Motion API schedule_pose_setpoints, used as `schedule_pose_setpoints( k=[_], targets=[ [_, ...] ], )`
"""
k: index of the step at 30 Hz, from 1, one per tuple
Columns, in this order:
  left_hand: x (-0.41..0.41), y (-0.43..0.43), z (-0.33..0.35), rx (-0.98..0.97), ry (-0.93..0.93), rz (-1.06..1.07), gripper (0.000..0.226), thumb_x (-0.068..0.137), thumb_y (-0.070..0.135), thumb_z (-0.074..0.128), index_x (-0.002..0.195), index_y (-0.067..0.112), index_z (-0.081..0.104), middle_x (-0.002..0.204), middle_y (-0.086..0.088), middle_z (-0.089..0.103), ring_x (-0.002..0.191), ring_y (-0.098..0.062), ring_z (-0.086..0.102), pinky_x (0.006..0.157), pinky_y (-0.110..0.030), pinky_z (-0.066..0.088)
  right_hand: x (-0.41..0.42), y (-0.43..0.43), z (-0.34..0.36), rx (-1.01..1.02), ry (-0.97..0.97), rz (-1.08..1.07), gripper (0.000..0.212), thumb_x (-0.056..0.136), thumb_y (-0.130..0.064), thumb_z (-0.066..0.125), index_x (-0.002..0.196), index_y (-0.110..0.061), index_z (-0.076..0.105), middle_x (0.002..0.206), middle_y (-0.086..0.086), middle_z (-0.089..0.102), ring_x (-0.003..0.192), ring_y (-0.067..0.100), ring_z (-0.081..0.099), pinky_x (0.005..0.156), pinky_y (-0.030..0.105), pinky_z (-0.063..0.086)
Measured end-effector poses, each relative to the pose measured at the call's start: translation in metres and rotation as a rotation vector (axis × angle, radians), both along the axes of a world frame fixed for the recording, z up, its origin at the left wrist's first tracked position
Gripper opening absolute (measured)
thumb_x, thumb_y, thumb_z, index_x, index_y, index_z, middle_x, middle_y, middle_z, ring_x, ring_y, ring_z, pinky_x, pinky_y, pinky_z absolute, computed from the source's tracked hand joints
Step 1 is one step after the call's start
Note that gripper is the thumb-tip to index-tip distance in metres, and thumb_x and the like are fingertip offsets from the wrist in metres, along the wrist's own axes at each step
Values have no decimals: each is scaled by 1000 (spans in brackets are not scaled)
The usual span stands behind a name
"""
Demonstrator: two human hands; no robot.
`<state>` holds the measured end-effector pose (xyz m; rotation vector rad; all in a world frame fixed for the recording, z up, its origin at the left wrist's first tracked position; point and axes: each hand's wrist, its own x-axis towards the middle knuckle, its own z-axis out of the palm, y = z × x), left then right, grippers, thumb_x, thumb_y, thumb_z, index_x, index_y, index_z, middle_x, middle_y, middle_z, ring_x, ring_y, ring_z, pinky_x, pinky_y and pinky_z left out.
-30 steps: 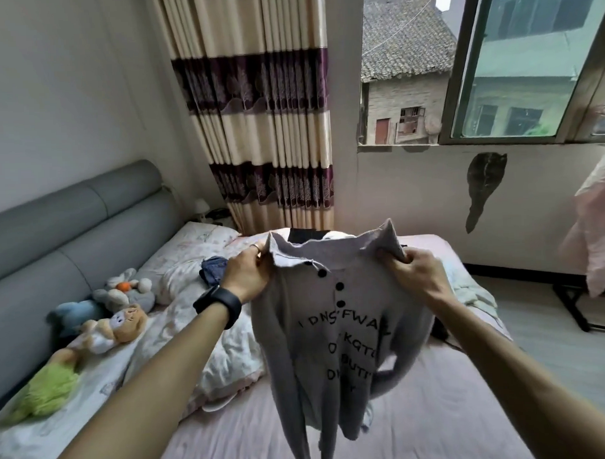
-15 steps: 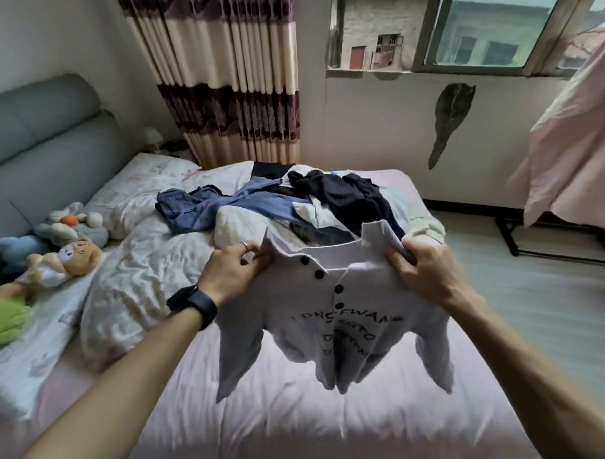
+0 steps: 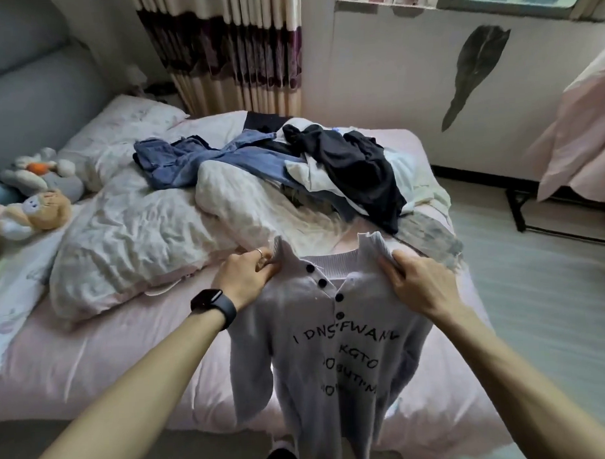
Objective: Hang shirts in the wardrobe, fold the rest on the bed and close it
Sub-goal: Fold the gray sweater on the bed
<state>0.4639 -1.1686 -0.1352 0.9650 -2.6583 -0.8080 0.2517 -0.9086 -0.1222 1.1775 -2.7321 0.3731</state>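
Holding the shirt (image 3: 333,365) over the near edge of the bed (image 3: 93,367), with the left hand (image 3: 246,277) at its left shoulder and the right hand (image 3: 419,283) at its right. Facing a clothes pile (image 3: 343,166) on the far part of the bed, a duvet (image 3: 133,242) left of it, stuffed toys (image 3: 36,207) farther left, a curtain (image 3: 233,49) behind.

plush toys (image 3: 31,208): I count a few, piled at the left edge
curtain (image 3: 233,49): striped, top middle
dark leaf-shaped mark (image 3: 474,68): wall, upper right
pink sheet (image 3: 579,144): hanging, right edge
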Motion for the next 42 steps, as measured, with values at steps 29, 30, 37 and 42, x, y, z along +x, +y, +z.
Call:
schedule_pose_setpoints(
  k=[29,30,37,42],
  targets=[
    [-302,-153,-352,-505,-187,-345,45,93,30,57,137,19,56,144,-11,50,132,-30,46,107,-53,36,-197,-205,-393,124,-249,-113,53,92,-36,65,136,-8,57,148,18,47,138,38,42,107,52,40],
    [-287,-136,-351,-522,-169,-440,47,89,28,60,135,18,58,145,-11,50,134,-30,46,109,-55,34,-179,-190,-391,113,-261,-95,52,91,-35,67,135,-8,59,148,18,49,137,38,44,107,52,41],
    [-131,20,-341,-295,-443,-623,53,69,42,80,118,23,72,129,-8,65,124,-26,59,100,-55,47,-25,-48,-371,164,-424,-108,53,83,-33,69,124,0,65,139,24,55,127,44,54,105,52,46],
    [-46,95,-349,-166,-708,-429,72,83,68,58,143,27,54,152,-7,47,144,-38,35,113,-59,30,51,39,-362,304,-659,-164,67,89,-48,67,143,-12,51,153,15,41,141,35,38,113,46,37]
  ],
)
